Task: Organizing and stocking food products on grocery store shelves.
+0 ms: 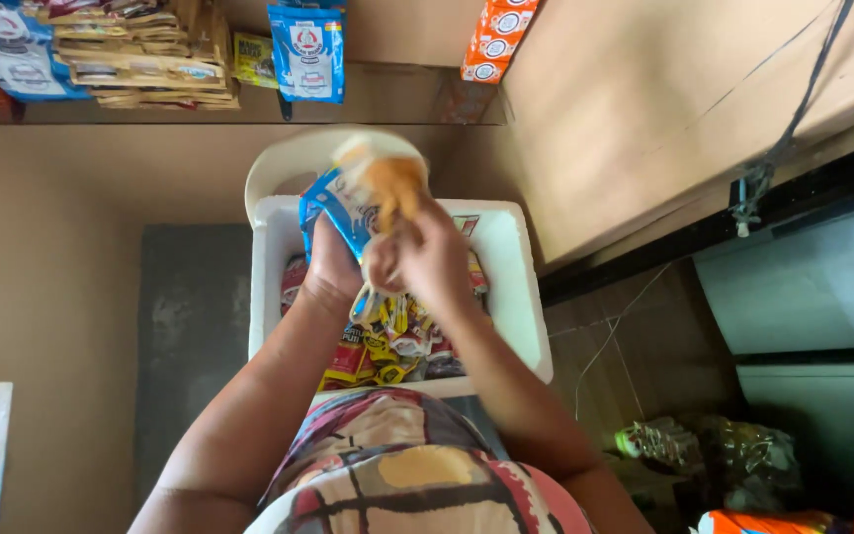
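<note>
My left hand (333,259) grips a strip of blue sachets (333,213) from below. My right hand (427,255) is closed on an orange and white packet (387,176), which is blurred, at the top of the same bunch. Both hands are raised over a white box (511,287) that holds several red and yellow sachets (383,346). The strip hangs from my hands down into the box.
A white plastic chair (284,163) stands behind the box. Blue packets (306,47), tan sachet strips (140,54) and an orange strip (494,35) hang on the wall. Wrapped bundles (714,450) lie at lower right beside a dark cabinet (812,297).
</note>
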